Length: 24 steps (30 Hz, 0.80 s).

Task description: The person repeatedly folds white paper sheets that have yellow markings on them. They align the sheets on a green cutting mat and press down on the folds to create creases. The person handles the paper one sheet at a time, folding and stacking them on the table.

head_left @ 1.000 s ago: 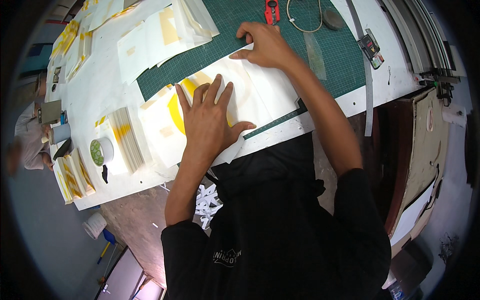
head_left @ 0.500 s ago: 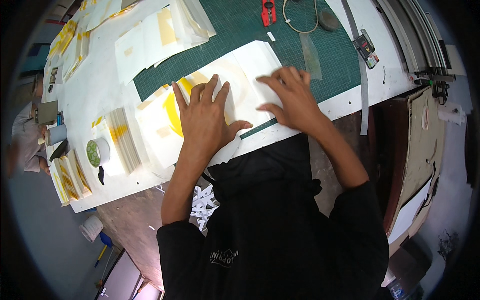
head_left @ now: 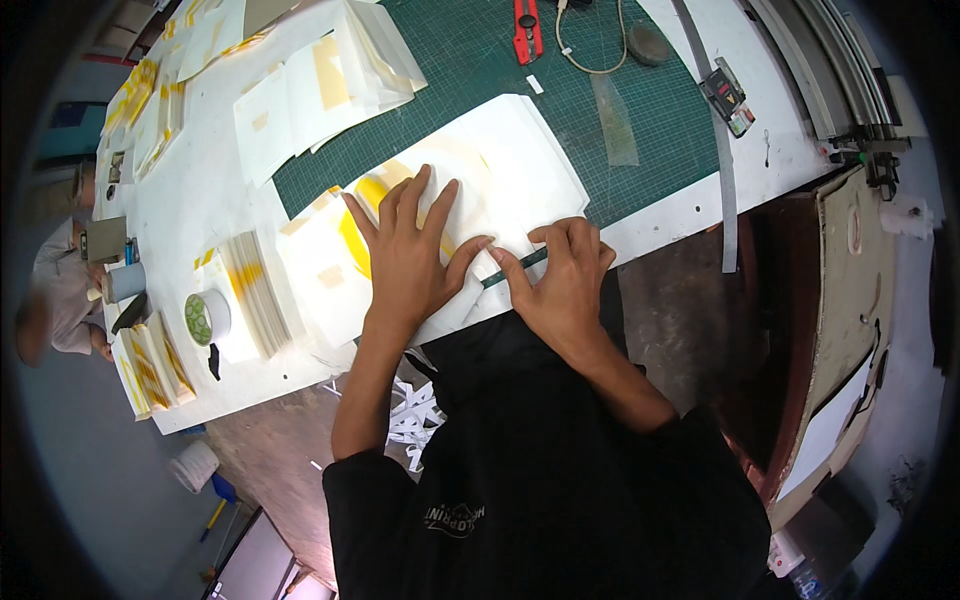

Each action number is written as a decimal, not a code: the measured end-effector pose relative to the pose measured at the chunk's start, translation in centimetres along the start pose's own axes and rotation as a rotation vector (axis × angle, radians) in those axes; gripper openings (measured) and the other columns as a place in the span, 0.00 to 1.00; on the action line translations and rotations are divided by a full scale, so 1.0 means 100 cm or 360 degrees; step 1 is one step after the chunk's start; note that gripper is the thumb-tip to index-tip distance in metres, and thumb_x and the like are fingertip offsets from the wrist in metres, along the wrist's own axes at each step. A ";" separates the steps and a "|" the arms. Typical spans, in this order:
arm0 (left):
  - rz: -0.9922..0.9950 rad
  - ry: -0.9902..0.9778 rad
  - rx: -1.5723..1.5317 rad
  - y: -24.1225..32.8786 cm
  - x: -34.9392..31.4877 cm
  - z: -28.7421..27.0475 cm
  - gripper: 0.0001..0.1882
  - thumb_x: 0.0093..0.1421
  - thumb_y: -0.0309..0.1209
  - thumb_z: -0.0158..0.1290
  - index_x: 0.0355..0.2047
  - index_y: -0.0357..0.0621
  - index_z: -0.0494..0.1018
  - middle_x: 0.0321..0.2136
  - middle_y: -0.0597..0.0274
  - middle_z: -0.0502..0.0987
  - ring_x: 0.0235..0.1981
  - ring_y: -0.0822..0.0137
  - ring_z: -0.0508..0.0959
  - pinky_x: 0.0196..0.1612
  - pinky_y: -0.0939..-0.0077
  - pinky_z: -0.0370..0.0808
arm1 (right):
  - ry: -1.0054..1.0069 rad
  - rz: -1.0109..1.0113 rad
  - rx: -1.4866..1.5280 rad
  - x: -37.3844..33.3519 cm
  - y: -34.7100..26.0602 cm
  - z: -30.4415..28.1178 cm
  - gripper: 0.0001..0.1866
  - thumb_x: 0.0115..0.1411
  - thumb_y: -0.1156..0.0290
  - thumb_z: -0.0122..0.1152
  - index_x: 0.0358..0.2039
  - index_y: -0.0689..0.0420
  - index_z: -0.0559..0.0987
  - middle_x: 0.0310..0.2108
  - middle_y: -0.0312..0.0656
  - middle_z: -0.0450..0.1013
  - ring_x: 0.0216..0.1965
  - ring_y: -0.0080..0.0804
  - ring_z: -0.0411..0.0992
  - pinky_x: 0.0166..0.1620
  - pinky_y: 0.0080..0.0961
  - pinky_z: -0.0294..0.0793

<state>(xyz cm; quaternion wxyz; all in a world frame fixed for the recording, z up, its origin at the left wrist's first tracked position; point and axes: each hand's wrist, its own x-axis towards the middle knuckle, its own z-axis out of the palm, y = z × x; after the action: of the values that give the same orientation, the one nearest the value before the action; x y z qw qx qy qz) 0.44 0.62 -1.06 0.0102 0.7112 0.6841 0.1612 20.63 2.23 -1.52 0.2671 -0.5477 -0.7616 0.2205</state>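
White sheets partly over a green mat
Left hand presses flat, fingers spread; right hand curls its fingers at the near edge, whether pinching I cannot tell.

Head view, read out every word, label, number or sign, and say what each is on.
Black shirt: pale lettering and emblem, which I won't copy out.
Black device: label too small to read.
Cutting mat: any numbers too small.
White-and-yellow sheets: no legible words.
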 end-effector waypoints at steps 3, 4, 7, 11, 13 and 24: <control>0.0009 0.0089 -0.0074 -0.006 -0.004 0.007 0.34 0.66 0.50 0.62 0.68 0.49 0.73 0.70 0.49 0.68 0.71 0.45 0.66 0.75 0.22 0.32 | 0.0016 0.0065 0.0188 0.000 -0.011 0.000 0.16 0.60 0.64 0.75 0.42 0.59 0.79 0.44 0.48 0.72 0.50 0.47 0.68 0.52 0.51 0.58; 0.0002 0.0138 -0.0166 -0.008 -0.005 0.007 0.35 0.67 0.49 0.61 0.69 0.48 0.71 0.70 0.47 0.67 0.72 0.44 0.65 0.75 0.23 0.32 | 0.0055 -0.0019 0.0244 0.000 -0.011 0.003 0.14 0.60 0.67 0.74 0.41 0.59 0.79 0.44 0.48 0.73 0.51 0.48 0.69 0.53 0.51 0.59; -0.0019 0.0320 -0.0436 -0.014 -0.007 0.007 0.35 0.70 0.48 0.56 0.72 0.45 0.67 0.73 0.43 0.63 0.75 0.42 0.61 0.76 0.25 0.33 | 0.0134 -0.0323 0.0393 0.000 -0.015 0.008 0.10 0.60 0.74 0.70 0.39 0.60 0.79 0.48 0.49 0.76 0.53 0.50 0.73 0.55 0.53 0.64; -0.0047 0.0699 -0.0640 -0.028 -0.014 0.004 0.36 0.74 0.52 0.45 0.73 0.40 0.64 0.76 0.36 0.56 0.78 0.38 0.54 0.76 0.27 0.34 | -0.0012 -0.0923 0.0282 -0.018 -0.027 0.010 0.04 0.61 0.75 0.68 0.33 0.61 0.81 0.59 0.50 0.77 0.64 0.54 0.72 0.65 0.62 0.66; -0.0084 0.0895 -0.0584 -0.028 -0.015 -0.011 0.36 0.74 0.54 0.43 0.73 0.42 0.64 0.77 0.36 0.54 0.78 0.37 0.53 0.76 0.27 0.34 | -0.0176 -0.1005 0.0230 -0.025 -0.029 0.015 0.06 0.62 0.72 0.69 0.35 0.61 0.83 0.58 0.49 0.77 0.66 0.53 0.71 0.68 0.64 0.64; 0.0178 0.0049 -0.0263 -0.017 -0.010 -0.033 0.14 0.56 0.25 0.65 0.44 0.49 0.87 0.48 0.65 0.86 0.60 0.55 0.79 0.78 0.28 0.44 | 0.0495 -0.0433 -0.0048 0.006 0.012 0.006 0.18 0.60 0.66 0.75 0.47 0.64 0.83 0.47 0.50 0.77 0.50 0.47 0.73 0.52 0.48 0.67</control>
<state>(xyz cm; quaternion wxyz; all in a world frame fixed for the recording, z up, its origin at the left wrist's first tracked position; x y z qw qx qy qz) -2.05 -0.94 1.40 0.0494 0.7424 0.6279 0.2283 20.93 3.13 -2.68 0.4006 -0.4712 -0.7813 0.0838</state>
